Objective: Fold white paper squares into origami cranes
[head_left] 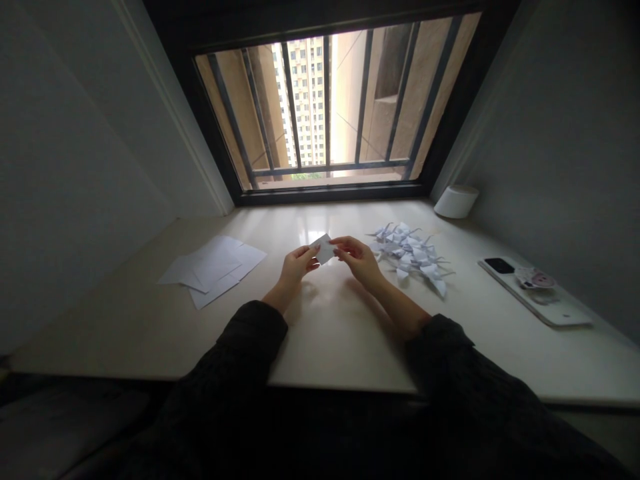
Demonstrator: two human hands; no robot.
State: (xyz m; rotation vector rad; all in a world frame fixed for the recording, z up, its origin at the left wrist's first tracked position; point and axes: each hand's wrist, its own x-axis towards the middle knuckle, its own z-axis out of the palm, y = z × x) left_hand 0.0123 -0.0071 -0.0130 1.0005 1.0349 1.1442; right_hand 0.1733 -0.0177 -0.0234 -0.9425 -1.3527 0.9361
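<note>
A small folded piece of white paper [325,250] is held just above the pale desk [330,333], between both hands. My left hand [297,265] pinches its left edge with fingers closed. My right hand [356,257] pinches its right edge, fingers curled. Both forearms wear dark sleeves. To the right of my right hand lies a heap of several folded white paper cranes [413,257]. To the left of my left hand lies a loose stack of flat white sheets [213,269].
A white phone [535,291] with a sticker grip lies at the right of the desk. A white round container [456,201] stands in the far right corner. A barred window [325,107] sits behind the desk, with walls on both sides.
</note>
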